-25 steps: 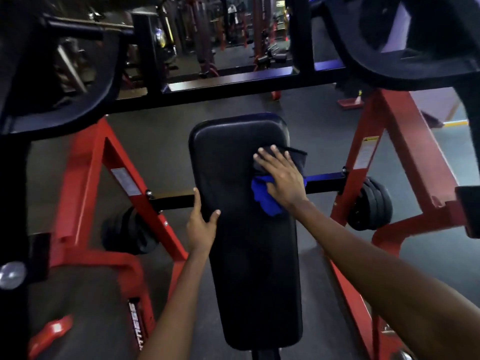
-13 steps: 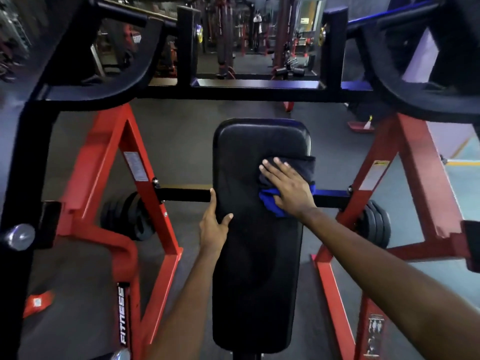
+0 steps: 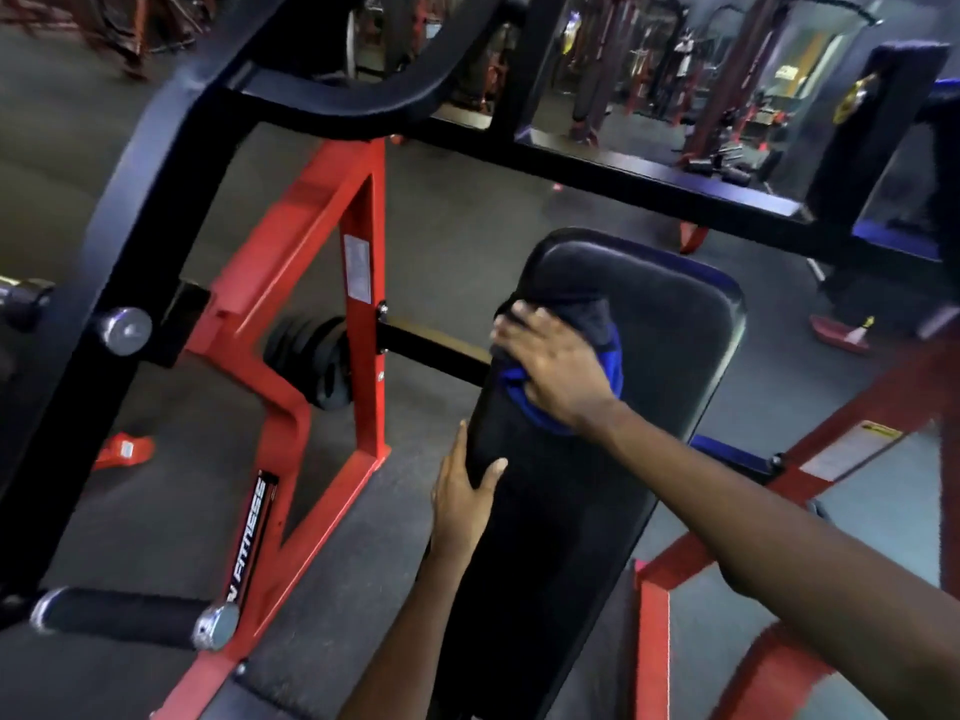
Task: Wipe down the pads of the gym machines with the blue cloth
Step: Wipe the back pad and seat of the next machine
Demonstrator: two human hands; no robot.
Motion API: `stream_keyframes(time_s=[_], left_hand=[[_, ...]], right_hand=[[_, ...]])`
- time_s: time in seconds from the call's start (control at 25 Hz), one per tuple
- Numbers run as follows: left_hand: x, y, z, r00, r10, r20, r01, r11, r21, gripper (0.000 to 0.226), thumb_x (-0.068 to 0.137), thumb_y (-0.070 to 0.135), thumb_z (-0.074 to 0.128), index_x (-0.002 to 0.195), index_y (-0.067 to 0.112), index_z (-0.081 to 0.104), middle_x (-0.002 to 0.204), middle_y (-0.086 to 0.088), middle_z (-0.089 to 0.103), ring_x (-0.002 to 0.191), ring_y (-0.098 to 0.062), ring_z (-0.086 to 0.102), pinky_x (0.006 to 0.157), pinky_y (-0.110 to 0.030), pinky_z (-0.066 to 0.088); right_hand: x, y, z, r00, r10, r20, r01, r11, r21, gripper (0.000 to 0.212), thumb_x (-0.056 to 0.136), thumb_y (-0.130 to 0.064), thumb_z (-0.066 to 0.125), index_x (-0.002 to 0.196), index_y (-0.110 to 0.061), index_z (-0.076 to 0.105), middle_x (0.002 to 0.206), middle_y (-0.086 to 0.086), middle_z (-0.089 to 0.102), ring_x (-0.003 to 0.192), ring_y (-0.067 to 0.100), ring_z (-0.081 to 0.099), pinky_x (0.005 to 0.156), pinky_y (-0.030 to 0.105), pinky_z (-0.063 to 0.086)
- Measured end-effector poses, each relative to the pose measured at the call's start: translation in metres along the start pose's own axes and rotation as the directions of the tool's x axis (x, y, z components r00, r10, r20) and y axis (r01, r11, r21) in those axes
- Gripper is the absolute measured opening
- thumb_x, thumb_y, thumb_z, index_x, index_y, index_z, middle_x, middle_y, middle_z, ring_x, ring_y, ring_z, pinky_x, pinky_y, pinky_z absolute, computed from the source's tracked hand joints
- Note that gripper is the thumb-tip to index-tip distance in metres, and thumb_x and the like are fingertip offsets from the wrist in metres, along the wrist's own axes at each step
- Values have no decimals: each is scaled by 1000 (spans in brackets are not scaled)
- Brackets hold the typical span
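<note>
Right hand [image 3: 558, 366] spread flat, fingers straight, pressing a crumpled blue cloth [image 3: 614, 361] against the upper left part of a long black vinyl-covered pad [image 3: 582, 537]. Cloth dark in its upper folds, bright blue towards the wrist. Left hand [image 3: 462, 493] lower down, gripping the pad's left edge, thumb on the top face, fingers curled under out of sight. Left of the pad, a red steel machine frame [image 3: 375, 397] with stacked black weight plates [image 3: 311, 356] behind it. Black foam-covered handle [image 3: 119, 618] at lower left.
</note>
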State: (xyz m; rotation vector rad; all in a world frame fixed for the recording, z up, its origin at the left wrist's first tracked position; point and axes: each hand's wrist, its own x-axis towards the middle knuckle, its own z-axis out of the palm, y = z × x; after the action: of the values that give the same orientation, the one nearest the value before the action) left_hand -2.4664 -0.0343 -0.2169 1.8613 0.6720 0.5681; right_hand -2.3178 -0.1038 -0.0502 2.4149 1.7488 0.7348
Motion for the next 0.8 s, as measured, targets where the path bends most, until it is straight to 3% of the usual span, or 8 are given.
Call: stream_keyframes(time_s=[0.12, 0.2, 0.32, 0.44, 0.56, 0.64, 0.72, 0.8], left_hand=[[-16, -30, 2, 999, -36, -41, 36, 999, -6, 92, 78, 78, 49, 155, 29, 35, 154, 3, 44, 141, -17, 40, 117, -33, 25], [-24, -48, 2, 999, -46, -8, 46, 999, -21, 92, 78, 80, 48, 155, 32, 32, 156, 6, 43, 142, -18, 41, 119, -45, 31], [-31, -63, -1, 998, -32, 52, 31, 999, 26, 93, 80, 81, 45, 158, 34, 26, 159, 11, 36, 143, -14, 37, 117, -48, 31], [-39, -76, -2, 999, -18, 33, 16, 998, 68, 93, 80, 81, 41, 158, 31, 28, 159, 11, 35, 143, -13, 38, 114, -49, 32], [-51, -89, 7, 994, -110, -9, 110, 993, 46, 99, 77, 85, 41, 155, 24, 35, 155, 0, 44, 140, -21, 44, 111, -48, 35], [-57, -89, 10, 985, -168, -27, 168, 986, 10, 104, 74, 88, 40, 154, 21, 38, 152, -6, 47, 137, -27, 47, 110, -46, 37], [-58, -89, 10, 984, -176, -26, 176, 984, 11, 112, 69, 95, 33, 152, 20, 41, 148, -9, 51, 133, -31, 51, 107, -47, 39], [-56, -94, 6, 986, -166, -20, 166, 984, 55, 116, 67, 99, 25, 151, 22, 43, 146, -8, 53, 130, -31, 54, 106, -49, 38]], right_hand=[[-1, -7, 6, 980, -154, 122, 158, 987, -20, 72, 62, -14, 71, 133, -11, 63, 142, 5, 59, 141, 26, 43, 117, 42, 34], [14, 7, -10, 993, -106, 54, 107, 994, -19, 63, 70, -22, 65, 131, -12, 63, 140, 4, 60, 141, 24, 44, 120, 41, 28], [26, 5, -23, 999, 33, 16, -31, 990, -135, 59, 79, -34, 43, 130, -10, 63, 140, 5, 59, 145, 24, 37, 123, 40, 19], [21, -36, 2, 996, 6, 90, 14, 976, -216, 52, 80, -29, 37, 113, -2, 67, 120, 16, 67, 134, 34, 49, 119, 45, 31], [15, -69, 33, 978, -45, 204, 95, 966, -239, 33, 81, -16, 47, 100, 0, 69, 106, 22, 71, 117, 39, 61, 112, 48, 41], [6, -83, 47, 935, -72, 347, 154, 964, -216, 34, 84, -16, 47, 103, 0, 69, 111, 24, 69, 120, 39, 60, 113, 49, 39], [-13, -85, 53, 876, -165, 453, 274, 943, -187, 44, 84, -26, 50, 119, -4, 65, 130, 19, 63, 133, 36, 50, 119, 49, 31], [-25, -67, 38, 918, -181, 354, 260, 946, -192, 64, 80, -40, 58, 138, -13, 54, 151, 9, 48, 145, 29, 36, 123, 46, 20]])
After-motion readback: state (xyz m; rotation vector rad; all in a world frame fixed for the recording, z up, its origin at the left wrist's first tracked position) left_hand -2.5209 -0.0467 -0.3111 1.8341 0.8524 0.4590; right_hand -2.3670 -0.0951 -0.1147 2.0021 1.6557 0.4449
